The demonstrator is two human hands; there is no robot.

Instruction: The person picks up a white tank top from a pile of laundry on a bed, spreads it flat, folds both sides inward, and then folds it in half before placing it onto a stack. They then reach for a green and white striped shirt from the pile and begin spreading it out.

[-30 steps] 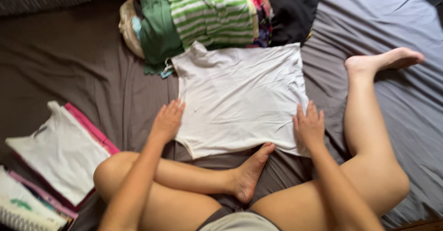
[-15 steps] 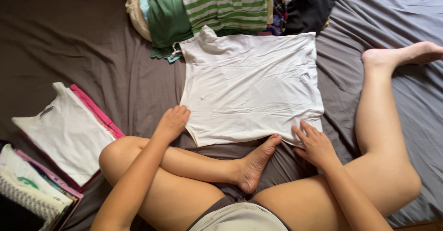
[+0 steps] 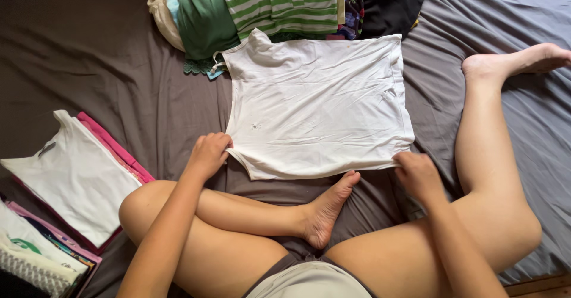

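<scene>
The white shirt (image 3: 318,104) lies flat on the grey bed (image 3: 107,66), directly in front of the crossed legs. The left hand (image 3: 208,153) is closed on the shirt's near left corner; the right hand (image 3: 418,175) is closed on its near right corner. A clothes pile (image 3: 267,6) touches the shirt's far edge, and folded stacks (image 3: 71,179) lie well apart at left.

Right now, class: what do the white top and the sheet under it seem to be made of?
White top: looks like thin, matte knit fabric, probably cotton jersey; it lies limp with fine creases. Grey sheet: seemingly smooth woven cotton or a blend, with soft folds and faint sheen.
</scene>
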